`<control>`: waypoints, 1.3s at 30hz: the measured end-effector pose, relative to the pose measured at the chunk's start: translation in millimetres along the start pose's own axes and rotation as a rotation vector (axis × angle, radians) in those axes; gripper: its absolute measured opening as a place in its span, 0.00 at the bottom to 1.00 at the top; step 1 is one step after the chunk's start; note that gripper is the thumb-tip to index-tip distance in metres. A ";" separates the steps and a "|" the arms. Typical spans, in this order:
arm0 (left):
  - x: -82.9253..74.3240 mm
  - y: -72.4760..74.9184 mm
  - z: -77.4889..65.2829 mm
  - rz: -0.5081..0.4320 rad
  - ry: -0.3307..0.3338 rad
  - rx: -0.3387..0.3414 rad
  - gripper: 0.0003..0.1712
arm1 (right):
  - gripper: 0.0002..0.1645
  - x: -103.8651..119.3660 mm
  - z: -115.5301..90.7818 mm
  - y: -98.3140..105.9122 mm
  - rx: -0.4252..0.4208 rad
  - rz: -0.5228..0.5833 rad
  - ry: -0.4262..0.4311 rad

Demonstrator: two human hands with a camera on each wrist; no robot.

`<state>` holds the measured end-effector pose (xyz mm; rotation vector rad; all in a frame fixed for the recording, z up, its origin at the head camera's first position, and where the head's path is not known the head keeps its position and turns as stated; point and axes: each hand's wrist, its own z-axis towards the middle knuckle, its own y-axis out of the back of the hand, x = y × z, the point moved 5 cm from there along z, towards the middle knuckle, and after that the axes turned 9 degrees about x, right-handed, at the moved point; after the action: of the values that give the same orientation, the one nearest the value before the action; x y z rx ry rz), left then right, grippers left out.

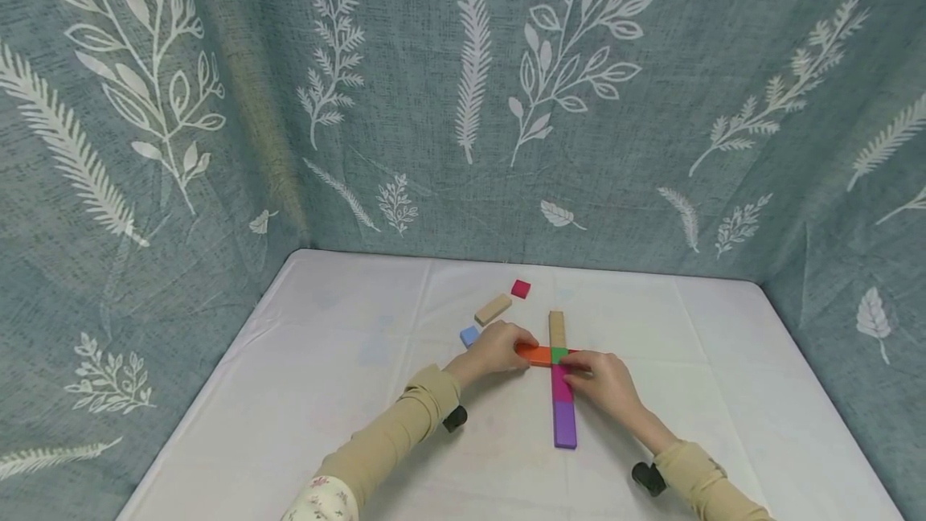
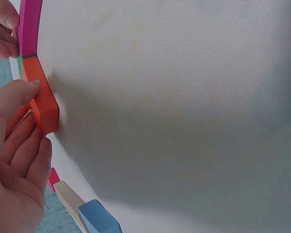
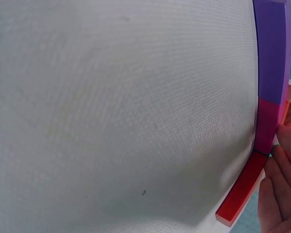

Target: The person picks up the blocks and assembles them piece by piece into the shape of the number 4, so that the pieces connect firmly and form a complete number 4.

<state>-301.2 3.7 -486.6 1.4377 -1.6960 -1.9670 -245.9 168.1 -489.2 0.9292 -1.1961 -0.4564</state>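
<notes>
Colored blocks form a flat cross on the white table. Its parts are a pale wooden block (image 1: 556, 330) at the far end, a green block (image 1: 559, 355) in the middle, a magenta block (image 1: 562, 383) and a purple block (image 1: 564, 424) toward me. An orange block (image 2: 44, 97) makes the left arm; a red block (image 3: 242, 189) makes the right one. My left hand (image 1: 497, 348) pinches the orange block near its outer end, thumb on one side and fingers on the other. The fairly straight fingers of my right hand (image 1: 606, 384) touch around the green middle, its thumb at the magenta block.
Beyond my left hand lie a blue block (image 1: 469, 335), a loose wooden block (image 1: 493, 309) and a small crimson block (image 1: 521, 289). White cloth covers the table (image 1: 347, 312). A leaf-patterned curtain (image 1: 434, 183) stands along the back and sides.
</notes>
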 end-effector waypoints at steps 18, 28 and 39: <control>2.4 8.9 -4.0 -0.193 0.018 -0.043 0.23 | 0.15 2.4 -0.4 -0.3 -0.013 0.003 0.012; 14.5 36.8 -7.8 -0.334 -0.076 -0.201 0.26 | 0.15 2.4 0.9 -1.8 0.012 0.004 0.000; 29.9 63.4 -24.1 -0.419 -0.044 -0.244 0.25 | 0.16 1.5 -0.2 -2.3 -0.002 -0.011 -0.003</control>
<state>-326.5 -53.6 -447.1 1.7721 -1.1822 -2.3289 -244.9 165.7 -490.2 0.9346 -1.1932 -0.4675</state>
